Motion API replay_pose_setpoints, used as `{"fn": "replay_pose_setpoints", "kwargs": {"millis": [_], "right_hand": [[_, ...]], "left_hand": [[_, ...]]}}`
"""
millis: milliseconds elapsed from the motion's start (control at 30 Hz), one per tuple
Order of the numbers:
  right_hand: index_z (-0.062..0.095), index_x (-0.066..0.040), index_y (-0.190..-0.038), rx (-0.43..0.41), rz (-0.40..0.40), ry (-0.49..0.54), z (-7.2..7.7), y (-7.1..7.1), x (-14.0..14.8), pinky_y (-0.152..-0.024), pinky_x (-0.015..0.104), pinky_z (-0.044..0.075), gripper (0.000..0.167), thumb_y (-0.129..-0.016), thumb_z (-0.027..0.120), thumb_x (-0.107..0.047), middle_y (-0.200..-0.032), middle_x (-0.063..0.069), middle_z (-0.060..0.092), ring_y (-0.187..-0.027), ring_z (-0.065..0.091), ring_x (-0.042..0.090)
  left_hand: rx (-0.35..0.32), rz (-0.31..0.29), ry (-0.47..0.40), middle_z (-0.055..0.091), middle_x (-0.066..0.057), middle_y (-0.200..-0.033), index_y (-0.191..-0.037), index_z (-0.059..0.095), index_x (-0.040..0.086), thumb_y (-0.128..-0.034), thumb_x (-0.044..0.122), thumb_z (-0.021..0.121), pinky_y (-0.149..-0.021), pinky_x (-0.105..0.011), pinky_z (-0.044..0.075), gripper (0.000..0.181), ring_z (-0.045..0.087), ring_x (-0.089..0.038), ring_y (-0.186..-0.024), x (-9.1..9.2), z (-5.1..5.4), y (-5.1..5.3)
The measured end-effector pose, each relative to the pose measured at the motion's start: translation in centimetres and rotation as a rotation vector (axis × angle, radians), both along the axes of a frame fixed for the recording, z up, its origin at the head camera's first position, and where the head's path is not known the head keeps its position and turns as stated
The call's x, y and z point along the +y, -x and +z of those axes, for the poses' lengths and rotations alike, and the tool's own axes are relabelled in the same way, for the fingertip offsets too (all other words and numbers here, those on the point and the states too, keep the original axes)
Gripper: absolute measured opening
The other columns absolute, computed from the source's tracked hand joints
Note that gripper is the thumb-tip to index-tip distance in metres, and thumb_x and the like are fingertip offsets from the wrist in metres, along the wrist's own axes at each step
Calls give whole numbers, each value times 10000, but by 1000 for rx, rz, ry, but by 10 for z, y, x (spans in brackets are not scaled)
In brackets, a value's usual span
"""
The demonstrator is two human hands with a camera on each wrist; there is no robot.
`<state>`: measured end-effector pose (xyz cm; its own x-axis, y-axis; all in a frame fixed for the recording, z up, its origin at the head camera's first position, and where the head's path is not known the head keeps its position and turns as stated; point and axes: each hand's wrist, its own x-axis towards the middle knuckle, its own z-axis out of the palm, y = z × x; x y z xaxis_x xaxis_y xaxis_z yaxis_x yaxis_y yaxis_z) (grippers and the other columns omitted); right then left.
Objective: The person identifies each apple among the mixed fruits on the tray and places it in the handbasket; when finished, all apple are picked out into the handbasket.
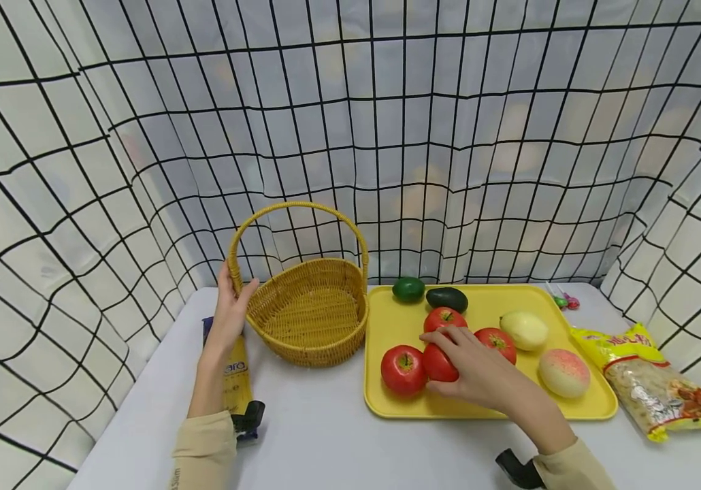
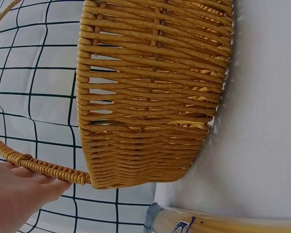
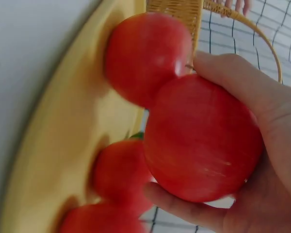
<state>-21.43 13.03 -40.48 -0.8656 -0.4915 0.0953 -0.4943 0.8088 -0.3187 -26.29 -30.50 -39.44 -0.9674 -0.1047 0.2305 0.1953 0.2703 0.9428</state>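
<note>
My left hand (image 1: 232, 309) holds the left foot of the handle on a yellow wicker basket (image 1: 307, 350). In the left wrist view the fingers lie behind the wrapped handle (image 2: 43, 167); most of the thumb is out of frame. My right hand (image 1: 479, 367) grips a red apple (image 3: 203, 138) over the yellow tray (image 1: 381, 313), thumb and fingers around its sides. Another apple (image 1: 403, 370) sits just left of the held one. Two more apples, a rear one (image 1: 444, 318) and a right one (image 1: 496, 344), are close by, partly hidden by the hand.
Also on the tray are a green fruit (image 1: 408, 290), a dark avocado-like fruit (image 1: 447, 299), a yellow lemon (image 1: 525, 330) and a peach (image 1: 563, 373). Lollipops (image 1: 565, 299) and a snack bag (image 1: 657, 381) lie right. A yellow packet (image 1: 237, 374) lies under the left forearm. Netting surrounds the table.
</note>
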Motion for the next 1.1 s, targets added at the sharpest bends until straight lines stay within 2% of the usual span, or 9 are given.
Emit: {"fn": "replay_pose_setpoints", "kwargs": {"millis": [133, 267, 367, 567, 667, 833, 933, 1000, 1100], "right_hand": [[549, -302, -1422, 69, 51, -13, 17, 8, -27, -771, 466, 617, 633, -865, 791, -478, -1415, 67, 528, -1223, 582, 261], [529, -320, -1429, 54, 120, -33, 38, 22, -62, -805, 426, 613, 623, -879, 775, -476, -1432, 48, 509, -1215, 560, 237], [499, -342, -1436, 9, 190, -50, 49, 40, -92, -834, 403, 601, 633, -883, 766, -494, -1436, 25, 496, -1224, 531, 211], [480, -323, -1440, -89, 323, -49, 59, 83, -152, -897, 328, 576, 618, -903, 750, -464, -1397, 25, 500, -1190, 543, 186], [465, -324, -1445, -99, 344, -109, 57, 101, -182, -886, 313, 572, 621, -910, 738, -482, -1399, 33, 501, -1171, 554, 179], [387, -256, -1549, -135, 394, -210, 42, 124, -229, -913, 288, 569, 759, -919, 721, -516, -1492, 78, 468, -1175, 584, 182], [309, -233, -1613, -154, 389, -244, 37, 130, -249, -965, 297, 557, 841, -929, 707, -517, -1592, 97, 400, -1232, 571, 192], [278, -234, -1631, -155, 378, -263, 35, 131, -259, -987, 301, 548, 865, -932, 700, -522, -1611, 99, 386, -1251, 563, 191], [239, -272, -1647, -166, 352, -298, 33, 130, -268, -1072, 337, 511, 883, -935, 690, -536, -1662, 74, 339, -1380, 504, 201]], "left_hand": [[0, -4, 2, -183, -8, -1724, -1629, -204, 270, -1089, 404, 452, -1327, -471, -21, 860, -127, -189, -1609, 0, 2, 2], [5, -6, 28, -183, -30, -1726, -1630, -203, 263, -1087, 414, 454, -1324, -494, -15, 866, -125, -214, -1610, 1, 4, 5], [8, 2, 37, -172, -51, -1729, -1631, -199, 255, -1086, 399, 464, -1320, -514, -8, 870, -120, -236, -1614, 0, 4, 4], [2, 20, 41, -144, -71, -1734, -1631, -200, 253, -1089, 357, 467, -1322, -521, 15, 866, -91, -247, -1616, 2, 1, 3], [4, 27, 35, -141, -70, -1734, -1633, -194, 256, -1083, 377, 473, -1324, -511, 14, 873, -85, -242, -1616, 3, 1, 4], [10, 43, 46, -174, -54, -1728, -1624, -221, 254, -1070, 401, 499, -1319, -532, 5, 921, -102, -256, -1612, 6, 0, 6], [11, 46, 47, -196, -32, -1723, -1617, -241, 253, -1065, 390, 512, -1320, -526, 3, 944, -110, -244, -1609, 7, 1, 7], [-8, 40, 39, -201, -38, -1721, -1618, -244, 227, -1066, 358, 518, -1321, -518, 6, 950, -108, -244, -1609, 9, 7, 4], [-35, 37, 35, -205, -50, -1720, -1617, -246, 203, -1064, 334, 527, -1320, -521, 14, 960, -104, -258, -1610, 11, 14, -1]]}}
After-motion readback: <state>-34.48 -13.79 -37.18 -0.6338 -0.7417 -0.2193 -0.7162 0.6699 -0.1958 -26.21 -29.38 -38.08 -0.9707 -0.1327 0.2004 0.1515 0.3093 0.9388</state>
